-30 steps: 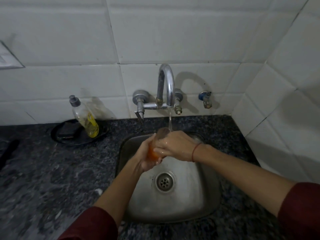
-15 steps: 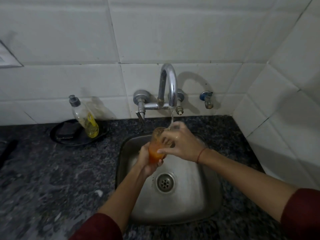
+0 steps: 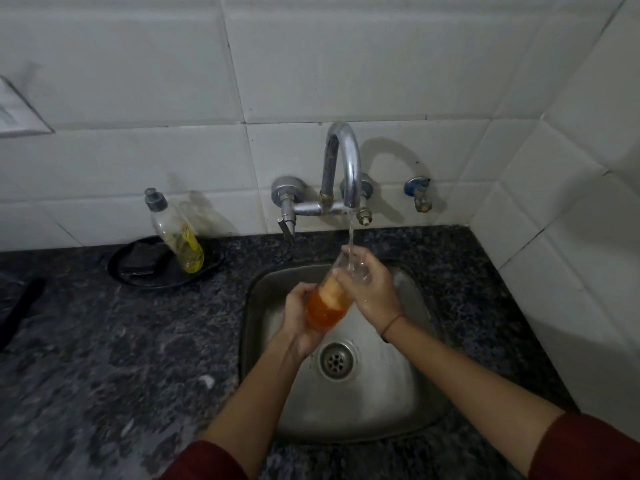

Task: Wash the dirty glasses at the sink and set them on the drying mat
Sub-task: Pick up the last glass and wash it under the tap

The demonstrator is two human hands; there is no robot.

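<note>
**Glass held under the running tap, over the sink**

The glass (image 3: 327,303) is in the air above the back half of the sink (image 3: 398,410), held in both hands and touching neither basin nor bench. It is tilted, with its base towards the person and to the left and its mouth up and back towards the tap (image 3: 341,161). Its lower part looks orange and its upper part is clear.

The left hand (image 3: 298,317) grips the orange base, fingers curled round it from the left and below. The right hand (image 3: 370,289) is wrapped round the clear upper part near the rim, fingers bent over the glass. Whether any finger reaches inside the mouth cannot be told. A thin stream of water (image 3: 350,230) falls from the spout onto the right hand's fingers and the top of the glass. A red thread (image 3: 393,323) circles the right wrist, and dark red sleeves show at both forearms.

The steel sink is set into the dark speckled bench (image 3: 104,341) near its back right corner, with the drain (image 3: 336,360) showing below the hands. The tap is fixed to the white tiled wall behind it, and a small separate valve (image 3: 419,194) sits to its right.

By the bench's back edge, left of the sink, a soap bottle (image 3: 176,233) of yellow liquid leans on a round black tray (image 3: 138,278), beside a dark pad (image 3: 142,259). A dark object (image 3: 20,306), too dim to identify, lies at the bench's left edge.
</note>
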